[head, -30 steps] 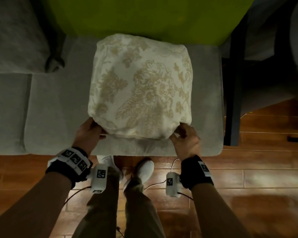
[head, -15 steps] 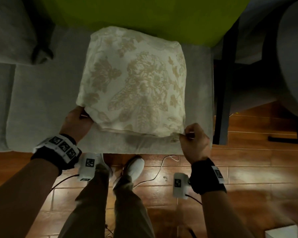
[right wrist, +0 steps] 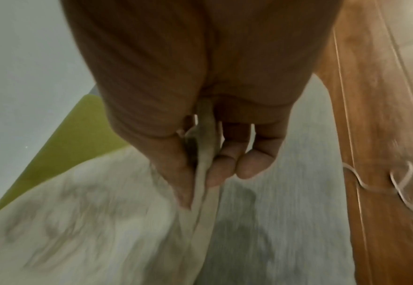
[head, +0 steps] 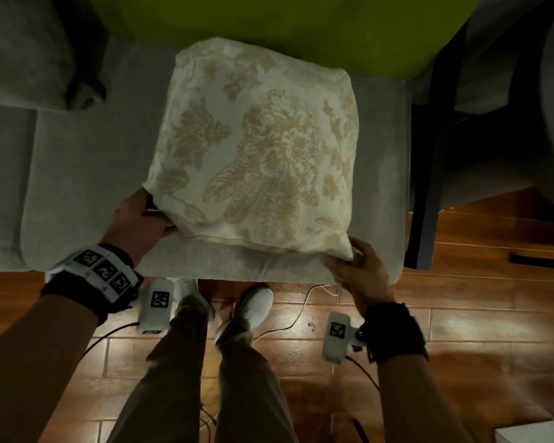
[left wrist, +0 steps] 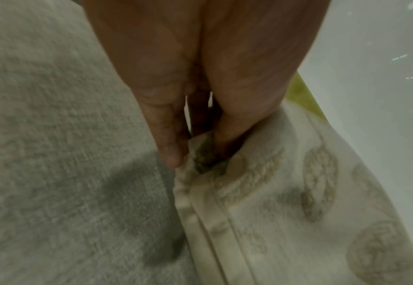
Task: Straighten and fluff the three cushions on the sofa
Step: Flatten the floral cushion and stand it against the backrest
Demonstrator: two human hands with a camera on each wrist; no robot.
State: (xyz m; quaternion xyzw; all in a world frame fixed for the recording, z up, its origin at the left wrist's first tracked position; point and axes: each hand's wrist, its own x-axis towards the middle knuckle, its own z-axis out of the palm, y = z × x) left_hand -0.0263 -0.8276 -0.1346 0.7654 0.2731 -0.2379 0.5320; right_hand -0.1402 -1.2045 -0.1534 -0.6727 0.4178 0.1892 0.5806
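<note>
- The grey fabric sofa seat (head: 87, 187) carries the cream floral cushion (head: 263, 145), which lies flat near its front edge, with its far edge against the lime-green backrest (head: 269, 24).
- The wooden plank floor (head: 480, 318) bears the person's white shoes (head: 256, 302), thin trailing cables (head: 288, 324) and a dark furniture leg (head: 426, 187) beside the seat.

This is a home living room. A grey fabric sofa (head: 87, 187) fills most of the view, its seat edge meeting a floor of glossy reddish-brown wooden boards (head: 477, 321). On the sofa seat lies a cream cushion (head: 259, 145) with a beige floral pattern, and behind it, against the sofa back, sits a lime-green cushion (head: 269, 24). Just beside the sofa's end stands a dark furniture leg (head: 426, 187). A thin white cable (head: 298, 314) trails across the boards in front of the sofa.
</note>
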